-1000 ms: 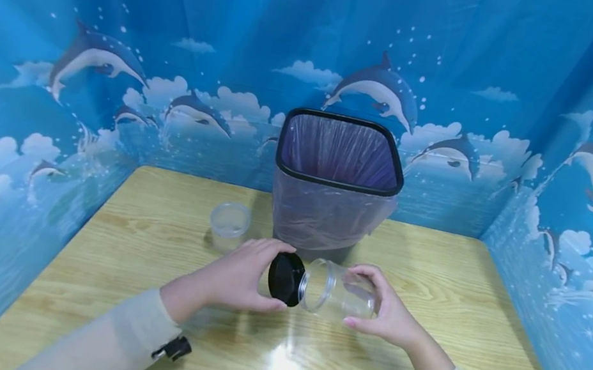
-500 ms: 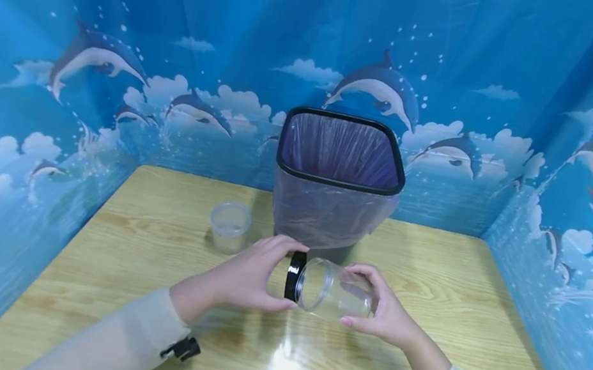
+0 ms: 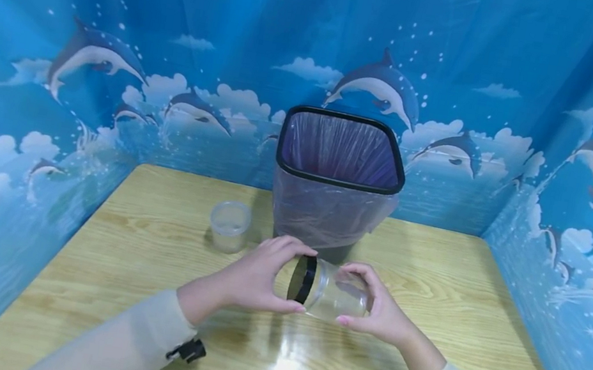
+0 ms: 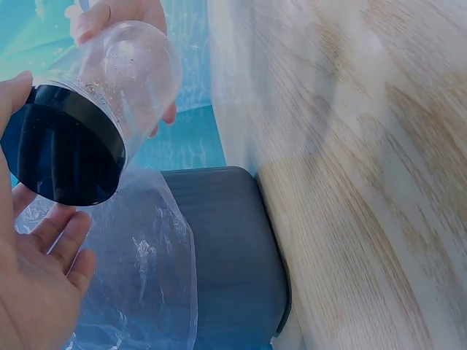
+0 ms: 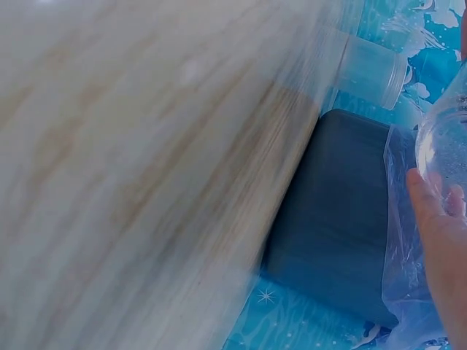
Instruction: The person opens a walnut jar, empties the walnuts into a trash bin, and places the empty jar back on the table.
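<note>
A clear plastic jar (image 3: 339, 293) lies on its side in the air, its mouth facing left. My right hand (image 3: 378, 308) grips it round the base end. Over its mouth sits a black lid (image 3: 303, 279), which my left hand (image 3: 259, 275) pinches by the rim between thumb and fingers. In the left wrist view the lid (image 4: 67, 149) covers the jar's end, and small specks show inside the jar (image 4: 128, 69). The right wrist view catches only part of the jar (image 5: 445, 149) and of the right hand (image 5: 441, 240).
Just behind the hands stands a bin (image 3: 333, 213) with a black rim and a purple liner. A small clear plastic tub (image 3: 229, 227) is on the wooden table (image 3: 149, 233), left of the bin. Blue dolphin-print curtains (image 3: 226, 38) enclose the back and sides.
My left hand has moved right with the black lid, turning it flat against the jar's mouth. The gap between lid and jar has closed. My right hand and the jar have shifted slightly left.
</note>
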### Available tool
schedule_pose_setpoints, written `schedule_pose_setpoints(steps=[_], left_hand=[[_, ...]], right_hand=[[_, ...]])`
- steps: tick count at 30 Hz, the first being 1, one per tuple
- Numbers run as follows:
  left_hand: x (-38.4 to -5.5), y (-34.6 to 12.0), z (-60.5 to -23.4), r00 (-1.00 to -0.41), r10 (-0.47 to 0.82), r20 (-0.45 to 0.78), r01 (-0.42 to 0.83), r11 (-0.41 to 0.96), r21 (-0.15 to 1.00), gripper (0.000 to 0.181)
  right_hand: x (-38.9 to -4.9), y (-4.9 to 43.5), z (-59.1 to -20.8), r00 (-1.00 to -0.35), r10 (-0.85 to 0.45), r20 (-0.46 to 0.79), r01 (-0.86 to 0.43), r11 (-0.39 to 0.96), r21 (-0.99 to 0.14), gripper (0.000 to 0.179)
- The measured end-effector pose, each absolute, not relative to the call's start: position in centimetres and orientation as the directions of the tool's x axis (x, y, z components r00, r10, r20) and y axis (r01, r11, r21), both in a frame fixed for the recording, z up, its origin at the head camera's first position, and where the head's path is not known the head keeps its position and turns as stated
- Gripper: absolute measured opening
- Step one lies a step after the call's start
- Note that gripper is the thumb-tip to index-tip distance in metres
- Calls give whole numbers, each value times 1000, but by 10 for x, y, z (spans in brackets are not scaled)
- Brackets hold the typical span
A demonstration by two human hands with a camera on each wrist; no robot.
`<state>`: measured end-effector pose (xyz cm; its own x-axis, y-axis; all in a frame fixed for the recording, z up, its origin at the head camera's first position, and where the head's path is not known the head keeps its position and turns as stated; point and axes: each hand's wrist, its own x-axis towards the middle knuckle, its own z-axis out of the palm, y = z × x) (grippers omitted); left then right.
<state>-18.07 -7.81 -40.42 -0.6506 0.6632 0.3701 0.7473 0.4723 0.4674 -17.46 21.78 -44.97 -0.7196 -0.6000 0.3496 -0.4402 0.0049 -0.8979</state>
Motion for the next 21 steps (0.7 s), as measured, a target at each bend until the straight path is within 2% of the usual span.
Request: schedule_pose_setpoints(steps=[7,15,21], left_hand=[[-182,-77,-405,-642,665,380,757,471,453,87],[-181,-77,-407,-647,670,363,751,480,453,86],[-181,-75,-407,-662,668,339,735,490,469,86]], right_hand=[[-175,215,-450,-707,-607,363,-454,-5,-891,81],[-175,213,-452,-728,-605,323,-412,10,-911,80],[-177,212,-452,-700,-620,355,-451,-1,-893,80]])
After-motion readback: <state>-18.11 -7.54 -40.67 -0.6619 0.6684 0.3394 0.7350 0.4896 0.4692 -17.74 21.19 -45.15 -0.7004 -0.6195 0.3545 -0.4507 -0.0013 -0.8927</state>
